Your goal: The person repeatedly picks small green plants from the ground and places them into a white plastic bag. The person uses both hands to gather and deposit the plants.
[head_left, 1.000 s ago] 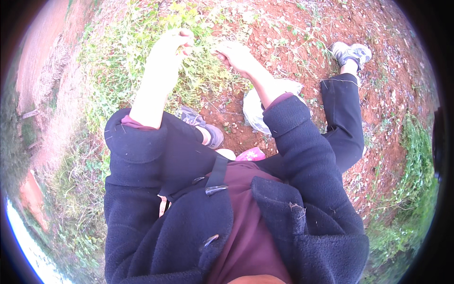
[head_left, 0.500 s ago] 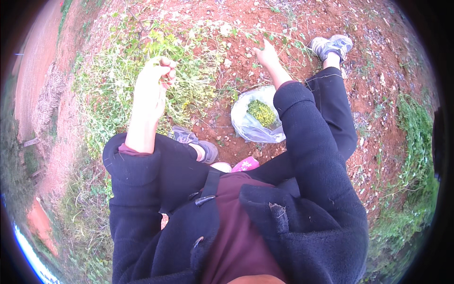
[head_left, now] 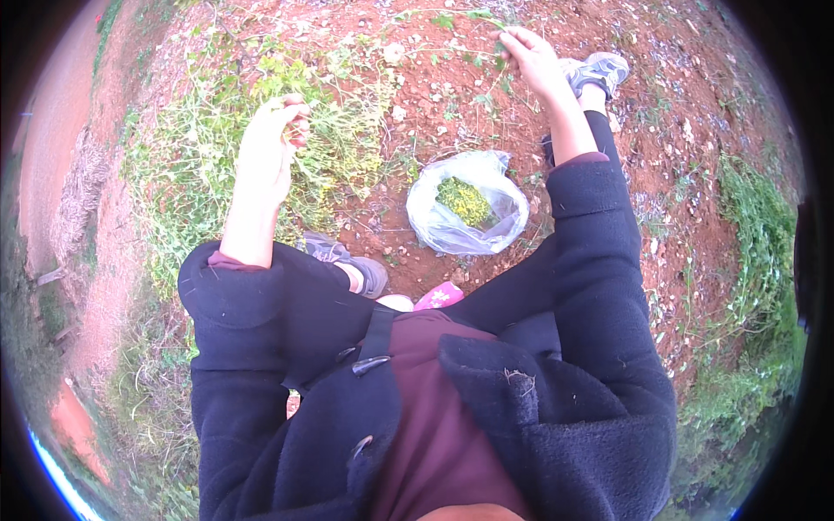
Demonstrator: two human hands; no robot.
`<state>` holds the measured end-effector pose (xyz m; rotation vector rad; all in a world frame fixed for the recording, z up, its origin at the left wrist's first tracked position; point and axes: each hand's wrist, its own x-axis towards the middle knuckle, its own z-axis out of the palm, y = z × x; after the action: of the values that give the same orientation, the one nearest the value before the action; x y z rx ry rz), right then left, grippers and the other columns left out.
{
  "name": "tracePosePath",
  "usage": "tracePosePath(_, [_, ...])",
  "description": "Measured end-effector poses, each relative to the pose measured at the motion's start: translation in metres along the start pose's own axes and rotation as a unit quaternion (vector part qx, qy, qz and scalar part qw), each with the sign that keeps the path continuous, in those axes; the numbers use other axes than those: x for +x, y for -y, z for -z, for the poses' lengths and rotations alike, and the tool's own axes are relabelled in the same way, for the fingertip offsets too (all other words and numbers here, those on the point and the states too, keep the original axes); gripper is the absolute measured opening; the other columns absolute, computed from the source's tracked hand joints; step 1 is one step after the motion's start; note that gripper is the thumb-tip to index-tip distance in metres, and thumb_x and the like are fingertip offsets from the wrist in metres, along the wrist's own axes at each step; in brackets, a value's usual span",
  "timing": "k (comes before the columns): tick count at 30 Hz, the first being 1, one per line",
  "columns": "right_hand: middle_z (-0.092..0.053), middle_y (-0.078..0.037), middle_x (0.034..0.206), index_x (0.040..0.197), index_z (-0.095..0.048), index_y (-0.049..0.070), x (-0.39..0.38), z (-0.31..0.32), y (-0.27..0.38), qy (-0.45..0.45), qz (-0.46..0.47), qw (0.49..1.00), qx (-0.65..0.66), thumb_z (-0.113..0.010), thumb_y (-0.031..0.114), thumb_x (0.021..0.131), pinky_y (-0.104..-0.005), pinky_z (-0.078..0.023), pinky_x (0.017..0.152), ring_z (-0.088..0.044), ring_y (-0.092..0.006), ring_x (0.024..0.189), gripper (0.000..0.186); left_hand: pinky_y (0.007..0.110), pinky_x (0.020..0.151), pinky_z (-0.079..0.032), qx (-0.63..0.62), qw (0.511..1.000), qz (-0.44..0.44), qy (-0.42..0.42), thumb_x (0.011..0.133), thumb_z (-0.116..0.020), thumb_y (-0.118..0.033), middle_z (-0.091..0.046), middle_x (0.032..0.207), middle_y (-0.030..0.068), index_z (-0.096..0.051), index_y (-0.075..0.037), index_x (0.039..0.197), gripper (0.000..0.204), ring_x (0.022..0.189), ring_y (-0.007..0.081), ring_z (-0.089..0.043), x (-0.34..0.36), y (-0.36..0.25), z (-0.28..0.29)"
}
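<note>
My right hand (head_left: 532, 57) is up at the far right, its thumb and fingers pinched on a thin green plant stem (head_left: 473, 14) with a few leaves, which trails off to the left. My left hand (head_left: 271, 143) is over the heap of cut plants (head_left: 339, 165), its fingers curled in. Strong glare washes it out, and I cannot make out what lies between the fingertips. Between my legs stands a clear plastic bag (head_left: 426, 227), its mouth spread wide. A mound of small yellow-green flower heads (head_left: 465, 201) lies inside it.
I sit on reddish, stony soil (head_left: 452, 117) with my legs apart. My shoes (head_left: 599, 74) rest on either side of the bag. A pink item with white marks (head_left: 439, 296) lies just in front of me. Green weeds (head_left: 756, 252) grow along the right.
My right hand has moved right and farther away, from beyond the bag to near my right shoe, with the stem now plainly in its fingers. My left hand stays almost in place.
</note>
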<state>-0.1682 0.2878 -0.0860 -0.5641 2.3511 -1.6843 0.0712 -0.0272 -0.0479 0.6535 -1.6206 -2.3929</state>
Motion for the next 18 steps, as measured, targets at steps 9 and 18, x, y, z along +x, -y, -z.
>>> tracePosePath(9, [-0.058, 0.0, 0.078, 0.105, -0.062, 0.006, -0.066, 0.15, 0.099, -0.271, 0.099, 0.944, 0.157, -0.056, 0.023, 0.093, -0.0218, -0.04, 0.057, -0.05, -0.0087, 0.065, 0.021, 0.022, 0.062, -0.042, 0.009, 1.0, -0.009, 0.012, 0.09, -0.056, -0.013, -0.059, 0.09, 0.0048, -0.055, -0.003, 0.111, 0.022, 0.073, 0.0102, -0.054, 0.031, 0.025, -0.006])
tracePosePath(18, [-0.045, 0.0, 0.07, 0.111, -0.051, -0.001, -0.139, 0.23, 0.129, -0.398, 0.226, 0.851, 0.257, -0.036, 0.015, 0.102, -0.029, -0.036, 0.058, -0.038, -0.0101, 0.059, 0.024, 0.024, 0.065, -0.041, 0.077, 0.997, -0.002, -0.018, 0.088, -0.062, -0.021, -0.06, 0.092, 0.001, -0.059, -0.006, 0.108, 0.026, 0.075, 0.0098, -0.053, 0.051, 0.045, -0.001])
